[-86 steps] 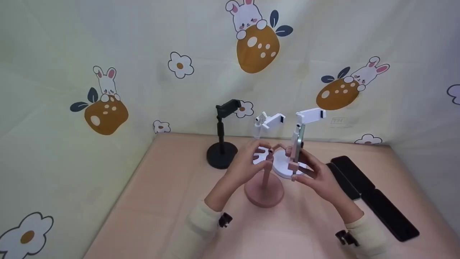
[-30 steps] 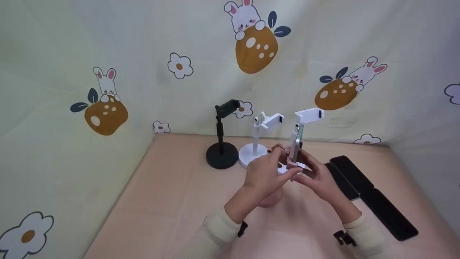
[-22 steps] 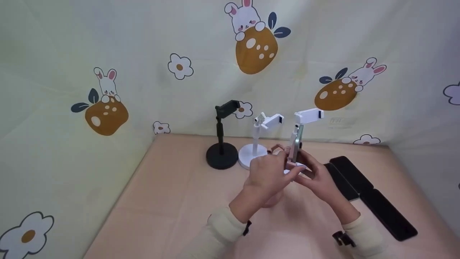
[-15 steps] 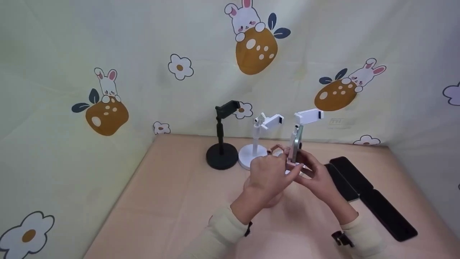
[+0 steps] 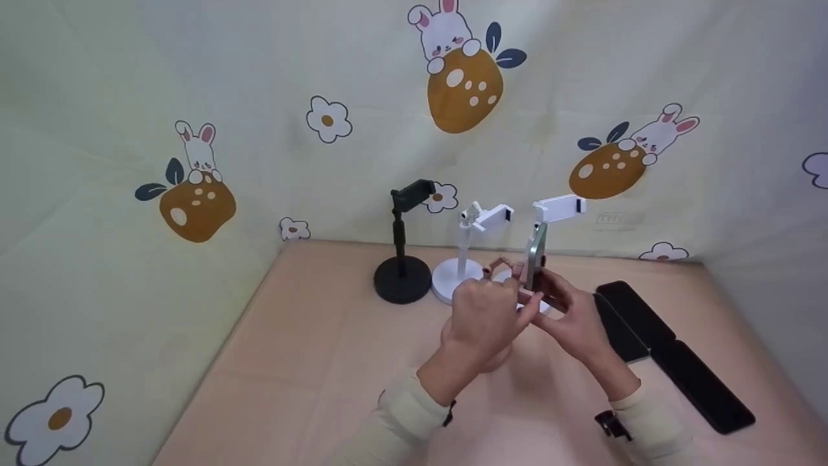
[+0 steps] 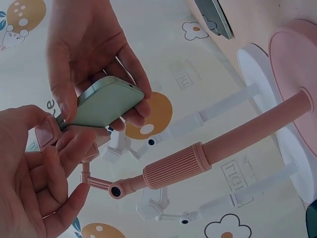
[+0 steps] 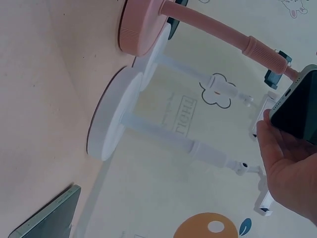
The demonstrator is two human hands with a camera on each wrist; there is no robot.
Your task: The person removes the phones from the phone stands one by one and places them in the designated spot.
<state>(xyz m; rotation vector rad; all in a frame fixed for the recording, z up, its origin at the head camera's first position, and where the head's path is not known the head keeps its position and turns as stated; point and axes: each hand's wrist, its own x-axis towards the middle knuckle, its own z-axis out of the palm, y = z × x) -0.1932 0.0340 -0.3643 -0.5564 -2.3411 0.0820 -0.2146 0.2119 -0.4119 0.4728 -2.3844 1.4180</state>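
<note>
A pink phone stand [image 6: 233, 136] stands on the table, its base mostly hidden behind my left hand in the head view. At the end of its jointed arm is a pink clamp [image 6: 47, 131]. My left hand [image 5: 485, 317] pinches this clamp with thumb and fingers. My right hand [image 5: 576, 327] grips a pale green phone [image 5: 535, 255] by its edges, fingers on one side and thumb on the other. The phone [image 6: 106, 104] sits against the clamp in the left wrist view; whether it is fully between the clamp's ends I cannot tell. The right wrist view shows its dark face [image 7: 299, 111].
Behind the hands stand a black phone stand [image 5: 402, 281] and two white ones, a nearer-middle white stand [image 5: 449, 281] and a right white stand [image 5: 559, 208]. Several dark phones lie at the right, among them one phone [image 5: 702, 385] near the edge. A patterned cloth [image 5: 362, 52] hangs around the table.
My left hand has moved right, from the pink stand's joint to the clamp, and now covers the pole. Lately the phone has turned slightly, showing more green. My right hand keeps its hold.
</note>
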